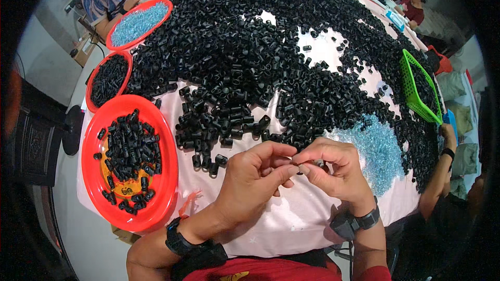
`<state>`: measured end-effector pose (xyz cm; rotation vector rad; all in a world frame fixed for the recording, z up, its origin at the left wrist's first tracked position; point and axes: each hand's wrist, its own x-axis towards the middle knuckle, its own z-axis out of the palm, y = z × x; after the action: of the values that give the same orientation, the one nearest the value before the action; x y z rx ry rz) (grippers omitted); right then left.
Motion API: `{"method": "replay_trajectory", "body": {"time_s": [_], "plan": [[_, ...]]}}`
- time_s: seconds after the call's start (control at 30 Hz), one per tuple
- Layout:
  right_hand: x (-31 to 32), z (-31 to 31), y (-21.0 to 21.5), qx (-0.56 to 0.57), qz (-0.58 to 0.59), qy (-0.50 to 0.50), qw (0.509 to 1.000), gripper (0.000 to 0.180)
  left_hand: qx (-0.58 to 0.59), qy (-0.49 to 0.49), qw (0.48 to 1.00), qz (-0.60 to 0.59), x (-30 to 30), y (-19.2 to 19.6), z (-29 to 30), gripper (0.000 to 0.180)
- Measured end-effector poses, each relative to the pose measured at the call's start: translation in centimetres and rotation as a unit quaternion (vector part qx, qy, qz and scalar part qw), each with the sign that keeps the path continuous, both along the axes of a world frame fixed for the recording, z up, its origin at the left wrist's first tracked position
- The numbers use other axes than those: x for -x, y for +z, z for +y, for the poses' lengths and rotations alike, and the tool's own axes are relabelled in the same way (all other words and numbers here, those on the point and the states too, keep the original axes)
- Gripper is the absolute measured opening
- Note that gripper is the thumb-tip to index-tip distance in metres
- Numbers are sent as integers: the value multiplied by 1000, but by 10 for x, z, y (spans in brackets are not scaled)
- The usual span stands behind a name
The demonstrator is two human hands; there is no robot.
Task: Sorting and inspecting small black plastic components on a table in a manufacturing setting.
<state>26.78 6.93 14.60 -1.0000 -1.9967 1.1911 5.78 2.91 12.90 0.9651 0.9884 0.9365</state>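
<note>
In front of me, over the near part of the cloth, my left hand and my right hand meet at the fingertips. Thumb and forefinger of each are pinched together around something small and dark, mostly hidden by the fingers. Just beyond them lies a loose group of short black plastic tube-shaped pieces, at the near edge of a much larger heap. Beside my right hand spreads a pile of small clear bluish pieces. To the left, a red oval tray holds black pieces that look assembled.
Further left stand a red bowl of thin black parts and a red tray of clear bluish pieces. A green basket sits at the right. Other people work around the table; one person's arm reaches in at the right.
</note>
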Motion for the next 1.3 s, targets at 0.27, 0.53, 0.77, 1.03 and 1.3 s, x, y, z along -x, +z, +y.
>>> {"method": "replay_trajectory", "body": {"time_s": [0.27,0.53,0.77,1.03,1.3], "plan": [[0,0,0,-50,14,-6,999,19,61,11,997,-52,-2,4,-1,15],[-18,6,7,-58,-76,-178,979,3,9,42,999,30,5,4,-1,21],[-8,2,10,-116,-68,-121,983,16,37,63,997,-21,6,10,3,22],[6,2,9,-171,-9,25,985,17,63,-27,997,27,6,14,1,20],[0,3,1,-123,-15,-101,987,11,-334,-25,864,377,19,0,0,28]]}}
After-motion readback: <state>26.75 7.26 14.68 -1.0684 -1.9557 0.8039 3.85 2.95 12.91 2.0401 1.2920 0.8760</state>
